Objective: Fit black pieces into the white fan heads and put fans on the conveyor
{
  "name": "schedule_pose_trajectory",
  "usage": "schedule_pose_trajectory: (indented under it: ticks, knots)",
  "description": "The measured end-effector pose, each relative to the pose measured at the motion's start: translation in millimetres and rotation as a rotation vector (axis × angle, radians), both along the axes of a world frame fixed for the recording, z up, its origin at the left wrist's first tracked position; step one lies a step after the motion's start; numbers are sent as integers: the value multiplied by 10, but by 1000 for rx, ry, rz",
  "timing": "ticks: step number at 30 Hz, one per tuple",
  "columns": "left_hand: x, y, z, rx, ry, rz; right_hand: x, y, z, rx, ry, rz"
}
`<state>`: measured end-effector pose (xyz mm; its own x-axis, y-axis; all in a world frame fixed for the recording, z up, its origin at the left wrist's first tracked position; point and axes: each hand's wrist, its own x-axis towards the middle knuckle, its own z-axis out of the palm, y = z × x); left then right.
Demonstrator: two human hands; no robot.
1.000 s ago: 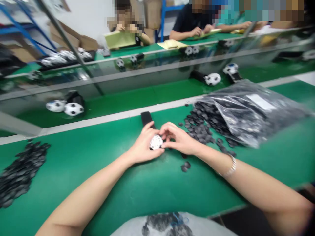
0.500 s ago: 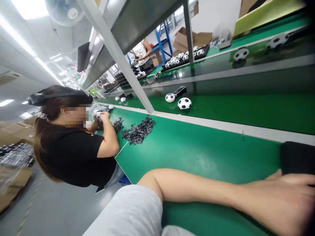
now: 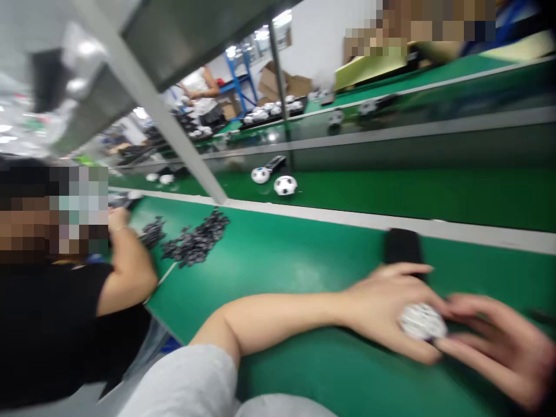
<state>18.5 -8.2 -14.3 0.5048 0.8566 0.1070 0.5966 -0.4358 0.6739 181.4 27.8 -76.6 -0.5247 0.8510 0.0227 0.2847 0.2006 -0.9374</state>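
A small white-and-black soccer-ball-patterned piece (image 3: pixel 422 322) sits in the fingers of my left hand (image 3: pixel 386 310), which are wrapped round its edge. My right hand (image 3: pixel 506 344) comes in from the right, its thumb and fingertips closed at the piece's right side. Motion blurs both hands, and the underside of the piece is hidden. Just beyond my left hand, a black block-like object (image 3: pixel 403 246) lies on the green tabletop (image 3: pixel 299 260), partly covered by the hand.
Small black parts (image 3: pixel 197 240) lie in a heap left on the table. Past the pale ledge, a soccer-ball-headed item with a black handle (image 3: pixel 267 169) and another ball piece (image 3: pixel 285 185) rest on a green belt. A slanted post (image 3: pixel 160 110) rises there. A co-worker (image 3: pixel 65 324) sits at left.
The view has swung to the right, so the scene shifts left. My right hand and the soccer-ball piece are now in view, and more of my left hand shows.
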Motion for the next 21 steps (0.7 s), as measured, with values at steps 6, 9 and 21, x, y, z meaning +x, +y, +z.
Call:
schedule_pose_trajectory:
  ticks: [6,9,21]
  knots:
    - [-57,8,-51,46,-165,-27,232,-133,445,-95,96,79]
    - [-57,-7,-1,16,-157,-12,177,-92,442,-96,146,91]
    - [-34,-18,18,30,-104,-15,208,-88,438,-91,150,135]
